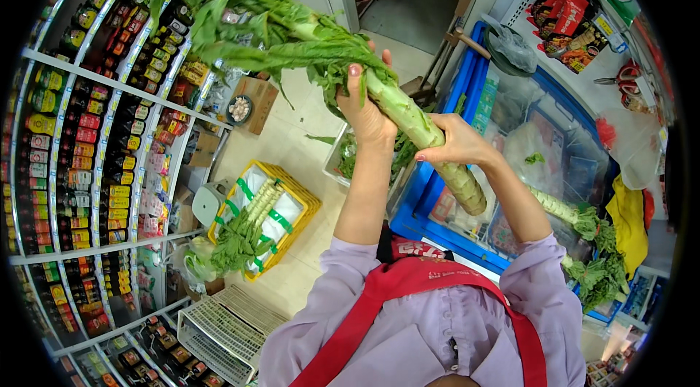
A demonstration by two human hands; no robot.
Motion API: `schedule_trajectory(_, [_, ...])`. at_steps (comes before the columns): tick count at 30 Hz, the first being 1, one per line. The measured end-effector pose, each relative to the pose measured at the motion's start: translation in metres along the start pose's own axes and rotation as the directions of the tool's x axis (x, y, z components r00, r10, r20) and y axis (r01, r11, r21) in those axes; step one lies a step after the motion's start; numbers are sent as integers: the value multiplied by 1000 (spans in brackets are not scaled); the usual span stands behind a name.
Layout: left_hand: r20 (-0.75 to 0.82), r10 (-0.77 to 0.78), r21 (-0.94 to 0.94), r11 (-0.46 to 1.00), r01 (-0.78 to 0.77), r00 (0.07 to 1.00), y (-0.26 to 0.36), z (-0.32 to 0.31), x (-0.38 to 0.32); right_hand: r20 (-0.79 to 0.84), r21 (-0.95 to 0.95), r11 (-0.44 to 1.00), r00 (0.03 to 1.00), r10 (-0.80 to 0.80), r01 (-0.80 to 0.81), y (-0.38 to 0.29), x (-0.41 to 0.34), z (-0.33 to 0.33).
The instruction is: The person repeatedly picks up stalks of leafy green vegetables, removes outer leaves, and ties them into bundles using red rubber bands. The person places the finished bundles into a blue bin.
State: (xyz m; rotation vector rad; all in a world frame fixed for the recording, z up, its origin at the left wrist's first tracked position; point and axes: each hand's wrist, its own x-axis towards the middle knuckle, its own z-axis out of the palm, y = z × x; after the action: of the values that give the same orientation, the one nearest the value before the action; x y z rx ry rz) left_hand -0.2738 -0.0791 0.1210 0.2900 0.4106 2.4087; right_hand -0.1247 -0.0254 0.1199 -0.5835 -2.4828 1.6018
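A long celtuce (stem lettuce) [407, 113] is held up aslant in front of me, its leafy top to the upper left and its bare, pale green stem to the lower right. My left hand [365, 108] grips it where the leaves meet the stem, thumb on top. Farther down, my right hand [456, 138] clasps the peeled-looking stem, with the cut end sticking out below. Beneath my hands, a pale bin [334, 160] with loose green leaves stands on the floor, partly hidden by my left forearm.
More celtuce [265, 204] lies on a yellow crate stack [309, 206] at left. A blue-framed chest freezer [415, 195] stands at right, with other celtuce [558, 209] on its lid. Shelves of bottles and jars [82, 152] line the left; scissors [629, 78] hang on the right wall.
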Motion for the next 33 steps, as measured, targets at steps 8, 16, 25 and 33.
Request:
schedule_trajectory(8, [-38, -286, 731, 645, 222, 957, 29, -36, 50, 202, 387, 883, 959, 199, -265, 36, -42, -25])
schedule_trajectory(16, [-304, -747, 943, -150, 296, 591, 38, -38, 138, 408, 733, 540, 902, 139, -414, 62, -77, -27])
schedule_trajectory(25, [-179, -765, 801, 252, 543, 618, 3, -114, 37, 366, 923, 122, 930, 8, -365, 90, -95, -8])
schedule_trajectory(33, [16, -780, 259, 607, 751, 625, -90, -94, -35, 356, 929, 104, 934, -6, -354, 87, -88, -6])
